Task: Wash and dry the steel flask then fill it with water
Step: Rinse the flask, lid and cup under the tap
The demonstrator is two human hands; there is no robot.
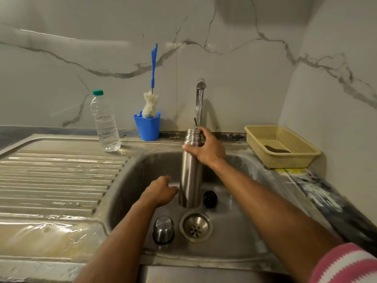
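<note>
1. While water runs from the tap [201,86] at the far edge of the sink [130,180], the steel flask [190,174] stands upright in the basin with its open, threaded neck right under the stream.
2. The right hand [206,148] has its grip clamped on the flask's shoulder and neck, fingers curled round the far side and thumb across the near side.
3. The left hand [161,193] sits just left of the flask's lower body, fingers loosely curled and apart from any object; whether the fingertips touch the flask cannot be told.
4. A steel cup lid [163,229] lies mouth down on the basin floor, near left of the drain strainer [196,226].
5. A black stopper [210,199] lies on the basin floor just right of the flask's base.
6. On the surface left of the tap stands a blue holder [148,127] with a blue-handled bottle brush [152,94] upright in it, its white head resting in the holder.
7. Further left, a clear plastic water bottle [105,123] with a green cap stands upright at the far end of the ribbed draining board [55,180].
8. To the right of the sink, a yellow perforated basket [283,158] sits on the surface with a dark object inside.
9. A pink-and-white striped sleeve [344,264] shows at the near right corner.
</note>
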